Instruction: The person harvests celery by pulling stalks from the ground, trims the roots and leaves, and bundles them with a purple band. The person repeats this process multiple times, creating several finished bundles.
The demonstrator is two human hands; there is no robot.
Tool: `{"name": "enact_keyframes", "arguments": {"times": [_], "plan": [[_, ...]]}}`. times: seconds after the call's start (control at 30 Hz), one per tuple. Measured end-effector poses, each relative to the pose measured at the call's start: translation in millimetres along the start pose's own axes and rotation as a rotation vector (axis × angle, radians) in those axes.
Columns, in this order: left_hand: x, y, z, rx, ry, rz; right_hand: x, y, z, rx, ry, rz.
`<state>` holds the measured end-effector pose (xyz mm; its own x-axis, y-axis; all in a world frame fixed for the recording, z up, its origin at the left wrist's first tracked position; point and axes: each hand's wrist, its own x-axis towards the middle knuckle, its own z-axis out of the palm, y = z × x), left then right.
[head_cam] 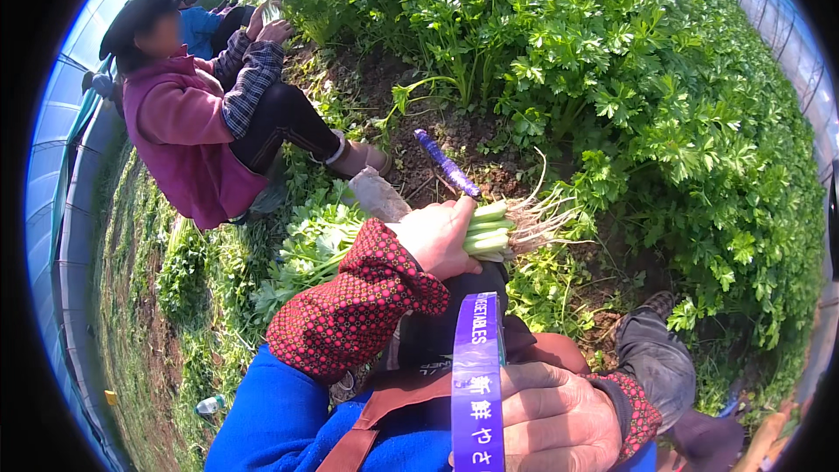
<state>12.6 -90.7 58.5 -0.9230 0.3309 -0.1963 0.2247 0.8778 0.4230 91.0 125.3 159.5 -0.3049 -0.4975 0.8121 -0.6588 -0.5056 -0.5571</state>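
My left hand (440, 237) grips a bunch of celery by the lower stalks (486, 233). Its pale, stringy roots (539, 219) point right and its leaves (321, 236) spread to the left, partly behind my patterned sleeve. The bunch lies over my dark-clad lap. Lower down, my right hand (557, 413) has its fingers against a purple band of printed tape (477, 367), seemingly a roll, which bears white writing. Just beyond my left hand, a purple rod-like thing (448, 164) slants over the soil. A pale flat piece (378, 194) sits beside it, partly hidden by my left hand.
Dense celery plants (590, 46) grow ahead and to the right. At the left a person in a pink top (190, 118) sits handling stalks, with another person in blue (200, 26) behind. Cut celery (183, 269) and a plastic bottle (210, 404) lie on the ground beside greenhouse sheeting (59, 164).
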Motion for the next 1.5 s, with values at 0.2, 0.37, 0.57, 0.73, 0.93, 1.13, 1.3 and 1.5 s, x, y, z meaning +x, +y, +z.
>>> {"name": "enact_keyframes", "arguments": {"times": [0.2,0.37,0.57,0.73,0.93,1.13,1.3,1.5], "plan": [[6.3,9.4,-2.8,-0.052,-0.085,-0.108,-4.9,-15.8,9.0,-0.085,0.05,0.0],[11.2,14.0,-3.7,-0.044,-0.08,-0.154,-7.2,-31.8,0.0,-0.147,0.02,0.092],[12.1,11.8,2.5,-0.052,-0.01,-0.137,-25.6,-35.3,0.3,-0.139,0.025,0.102],[11.4,11.2,5.5,-0.052,0.017,-0.152,-32.3,-30.3,12.5,0.051,0.136,0.207],[11.1,11.4,5.3,-0.067,0.051,-0.121,-19.9,-45.9,-5.2,0.211,0.148,0.519],[7.0,10.5,6.9,-0.033,0.064,-0.063,-44.4,-14.0,4.6,-0.52,0.232,0.643],[7.0,7.0,12.7,-0.049,0.128,0.039,-99.1,91.0,17.4,-0.205,0.545,1.201],[8.8,-9.5,9.8,-0.052,0.104,0.213,-110.8,133.0,16.5,0.202,0.815,1.036]]}}
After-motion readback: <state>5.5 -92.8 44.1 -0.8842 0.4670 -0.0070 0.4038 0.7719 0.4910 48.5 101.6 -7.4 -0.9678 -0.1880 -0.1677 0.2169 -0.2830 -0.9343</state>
